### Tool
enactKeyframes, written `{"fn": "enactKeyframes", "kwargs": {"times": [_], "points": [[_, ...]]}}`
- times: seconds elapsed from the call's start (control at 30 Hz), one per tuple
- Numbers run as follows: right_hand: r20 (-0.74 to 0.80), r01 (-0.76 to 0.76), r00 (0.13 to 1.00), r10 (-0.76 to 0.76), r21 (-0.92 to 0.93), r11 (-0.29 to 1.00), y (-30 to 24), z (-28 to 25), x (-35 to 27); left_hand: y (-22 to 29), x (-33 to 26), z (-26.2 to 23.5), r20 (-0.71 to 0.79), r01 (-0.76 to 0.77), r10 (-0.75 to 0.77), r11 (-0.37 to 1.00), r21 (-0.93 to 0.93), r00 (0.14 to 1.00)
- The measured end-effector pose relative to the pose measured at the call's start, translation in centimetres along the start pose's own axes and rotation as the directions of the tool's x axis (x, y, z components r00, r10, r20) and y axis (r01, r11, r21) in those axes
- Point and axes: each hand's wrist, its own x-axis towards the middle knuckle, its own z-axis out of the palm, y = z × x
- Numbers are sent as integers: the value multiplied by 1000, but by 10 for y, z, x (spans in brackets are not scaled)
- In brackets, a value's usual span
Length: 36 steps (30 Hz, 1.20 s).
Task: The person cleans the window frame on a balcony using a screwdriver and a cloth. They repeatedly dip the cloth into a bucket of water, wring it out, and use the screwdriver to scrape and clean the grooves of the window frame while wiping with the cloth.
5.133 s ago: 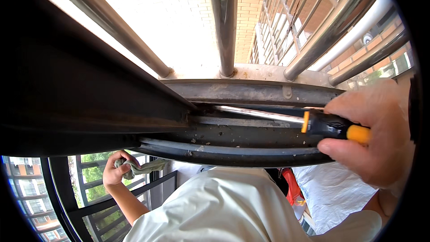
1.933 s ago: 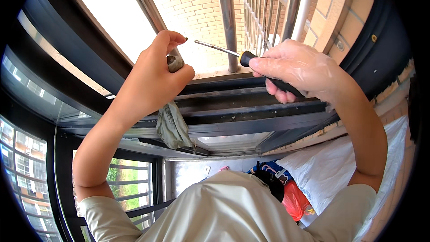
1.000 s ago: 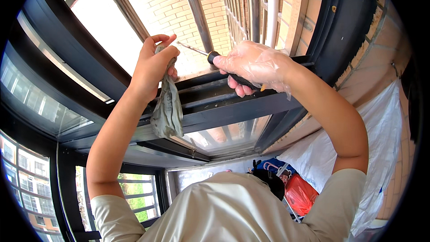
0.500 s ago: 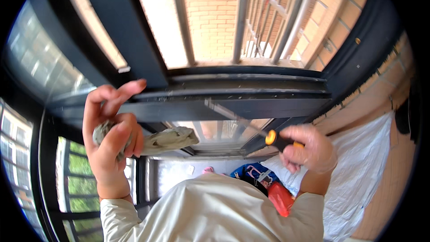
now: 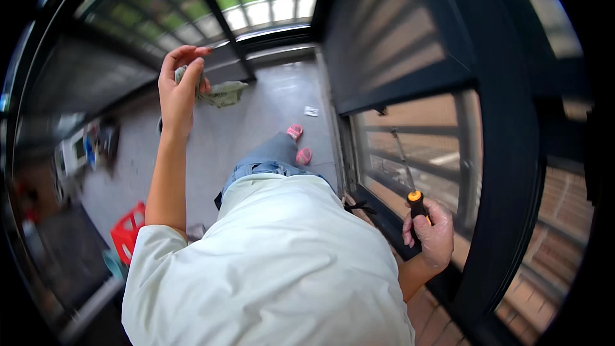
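Screwdriver with black-and-yellow handle and thin metal shaft [image 5: 416,198] is in the right hand [image 5: 438,234], at the right side of my view, in front of a dark window frame [image 5: 506,154]. The fingers are wrapped around the handle, and the shaft points up in my view, away from the body. Its tip is blurred, so from my distant seat I cannot tell whether it touches something. I judge this tool to be rather light, fully stiff and not fragile. I would take it by the thick handle, because the narrow, smooth shaft could turn between the fingers. The right hand looks shiny, perhaps from a thin clear covering, so the hold may be a little slippery.

In the bare left hand [image 5: 182,90], a crumpled grey-green cloth [image 5: 224,94] is bunched between the fingers. Its loose end sticks out to the right, above the smooth grey floor [image 5: 256,131], well apart from the screwdriver. I expect the cloth to be soft and very light, with almost no resistance. For me the better hold is on the gathered part; by one corner only, it would probably hang and swing.
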Motion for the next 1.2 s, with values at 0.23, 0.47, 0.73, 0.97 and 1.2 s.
{"fn": "enactKeyframes", "kwargs": {"times": [0.23,0.47,0.73,0.97,1.2], "points": [[198,-95,970,140,-220,971,-79,22,18,24,-87,-142,-508,17,32,996,93,861],[476,99,864,161,-475,875,-139,98,34,49,-194,-222,-739,71,5,995,72,674],[428,231,865,263,-803,549,-156,323,105,-13,-188,-361,-813,204,-179,976,-76,554],[437,265,816,378,-865,427,-180,455,145,-40,-168,-443,-860,248,-235,960,-131,454],[488,438,735,470,-872,220,-180,596,211,-98,-137,-527,-826,250,-308,945,-210,472]]}}
